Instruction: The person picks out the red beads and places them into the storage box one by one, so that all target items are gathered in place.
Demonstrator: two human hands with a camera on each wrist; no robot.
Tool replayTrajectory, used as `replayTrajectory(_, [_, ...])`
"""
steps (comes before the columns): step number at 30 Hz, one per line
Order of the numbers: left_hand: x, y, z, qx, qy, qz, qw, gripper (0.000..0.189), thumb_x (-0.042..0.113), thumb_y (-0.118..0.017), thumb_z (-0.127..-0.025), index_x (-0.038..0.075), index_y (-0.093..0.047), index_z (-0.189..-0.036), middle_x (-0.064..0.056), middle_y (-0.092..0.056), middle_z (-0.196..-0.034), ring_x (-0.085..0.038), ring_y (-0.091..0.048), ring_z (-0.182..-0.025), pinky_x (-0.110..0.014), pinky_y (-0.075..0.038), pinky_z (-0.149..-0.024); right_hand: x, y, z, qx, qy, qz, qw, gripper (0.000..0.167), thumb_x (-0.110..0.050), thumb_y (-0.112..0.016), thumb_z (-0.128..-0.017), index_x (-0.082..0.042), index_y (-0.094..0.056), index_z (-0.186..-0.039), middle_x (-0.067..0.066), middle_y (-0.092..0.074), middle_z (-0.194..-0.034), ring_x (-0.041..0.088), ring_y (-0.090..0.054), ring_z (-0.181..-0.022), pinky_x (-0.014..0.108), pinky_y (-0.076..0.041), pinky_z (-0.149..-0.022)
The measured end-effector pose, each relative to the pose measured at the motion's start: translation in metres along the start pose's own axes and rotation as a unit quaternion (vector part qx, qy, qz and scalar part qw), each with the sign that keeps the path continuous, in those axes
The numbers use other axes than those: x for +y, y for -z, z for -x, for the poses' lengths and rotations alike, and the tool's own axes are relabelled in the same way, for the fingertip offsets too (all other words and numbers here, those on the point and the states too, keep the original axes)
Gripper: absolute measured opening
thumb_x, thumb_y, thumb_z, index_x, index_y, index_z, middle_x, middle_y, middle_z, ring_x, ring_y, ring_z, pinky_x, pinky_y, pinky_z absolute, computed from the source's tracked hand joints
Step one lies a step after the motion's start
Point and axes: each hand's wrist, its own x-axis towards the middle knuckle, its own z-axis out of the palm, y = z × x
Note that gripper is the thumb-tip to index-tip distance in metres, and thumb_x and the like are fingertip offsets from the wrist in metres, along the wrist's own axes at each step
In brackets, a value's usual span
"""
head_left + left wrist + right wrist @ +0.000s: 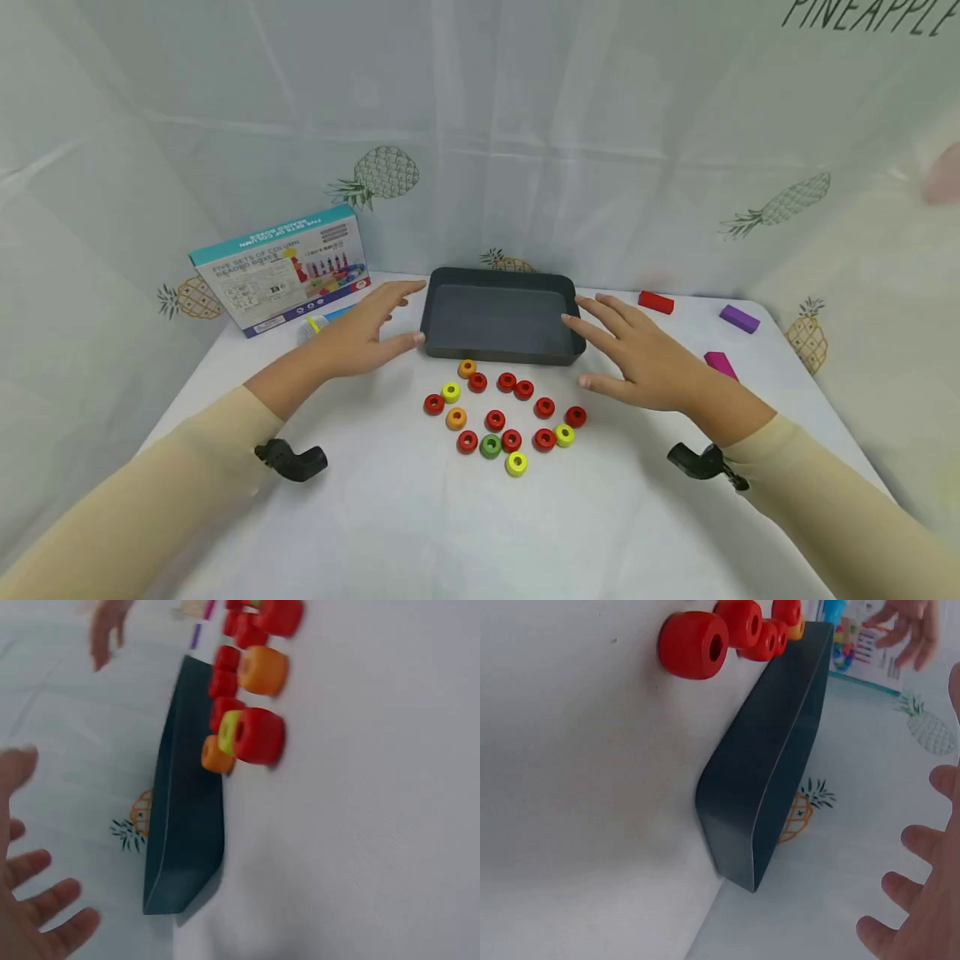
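Note:
A dark grey rectangular tray stands at the back middle of the white table, with nothing in it. My left hand hovers by its left end, fingers extended and holding nothing. By the tray's right end is my right hand, also empty, its fingers spread. In front of the tray lie several ring-shaped beads: red beads, orange beads, yellow beads and one green bead. The right wrist view shows red beads close to the tray's wall.
A printed bead-set box leans at the back left, with a blue and yellow item before it. On the right lie a red block, a purple block and a magenta block. A pineapple-print curtain hangs behind.

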Motion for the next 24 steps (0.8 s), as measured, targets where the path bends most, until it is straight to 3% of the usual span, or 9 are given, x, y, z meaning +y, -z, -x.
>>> replayTrajectory(1, [-0.004,0.0,-0.004,0.003,0.024,0.057,0.9981,0.071,0.049,-0.06,-0.099,0.027,-0.028,-0.16,-0.002,-0.035,-0.161,-0.027,-0.044,-0.139,-0.055,-0.047,-0.108,0.0,-0.001,0.001,0.0,-0.004,-0.011,0.9999,0.088,-0.062,-0.062,-0.091,-0.035,-0.019,-0.163,0.003,-0.016,-0.169,0.033,-0.018,-0.153,0.065,-0.026,-0.119])
replayTrajectory(3, [-0.011,-0.001,-0.012,0.005,0.07,0.149,0.9863,0.065,0.042,-0.061,-0.1,0.025,-0.034,-0.156,-0.004,-0.04,-0.157,-0.026,-0.052,-0.129,-0.048,-0.055,-0.099,0.0,-0.003,0.002,-0.001,-0.01,-0.032,0.9994,0.086,-0.06,-0.063,-0.092,-0.035,-0.02,-0.162,0.003,-0.02,-0.168,0.031,-0.023,-0.151,0.065,-0.033,-0.116])
replayTrajectory(8, [-0.027,-0.009,-0.034,0.001,0.168,0.256,0.9518,0.057,0.037,-0.061,-0.101,0.017,-0.041,-0.15,-0.01,-0.045,-0.149,-0.033,-0.056,-0.123,-0.041,-0.062,-0.087,0.002,-0.006,0.006,-0.009,-0.024,-0.073,0.997,0.08,-0.057,-0.061,-0.095,-0.034,-0.023,-0.162,0.004,-0.026,-0.165,0.03,-0.03,-0.148,0.063,-0.041,-0.111])
replayTrajectory(12, [-0.034,-0.021,-0.05,-0.001,0.226,0.28,0.9328,0.055,0.031,-0.061,-0.101,0.01,-0.042,-0.148,-0.012,-0.047,-0.143,-0.036,-0.056,-0.123,-0.039,-0.062,-0.085,0.002,-0.008,0.014,-0.021,-0.045,-0.104,0.9933,0.076,-0.057,-0.058,-0.096,-0.034,-0.026,-0.161,0.002,-0.031,-0.162,0.028,-0.033,-0.147,0.059,-0.043,-0.11])
replayTrajectory(16, [-0.036,-0.032,-0.059,-0.01,0.265,0.276,0.9237,0.056,0.024,-0.062,-0.101,0.008,-0.041,-0.15,-0.012,-0.047,-0.144,-0.034,-0.059,-0.12,-0.039,-0.062,-0.085,0.0,-0.013,0.024,-0.036,-0.072,-0.141,0.9867,0.071,-0.056,-0.057,-0.098,-0.036,-0.028,-0.16,-0.002,-0.036,-0.16,0.024,-0.037,-0.145,0.055,-0.044,-0.111])
replayTrajectory(24, [-0.04,-0.039,-0.067,-0.018,0.269,0.299,0.9153,0.058,0.01,-0.06,-0.098,0.007,-0.039,-0.152,-0.015,-0.046,-0.147,-0.032,-0.061,-0.114,-0.036,-0.063,-0.081,-0.008,-0.034,0.034,-0.063,-0.103,-0.267,0.9562,0.063,-0.04,-0.069,-0.096,-0.019,-0.045,-0.15,0.003,-0.058,-0.138,0.02,-0.061,-0.113,0.04,-0.059,-0.085])
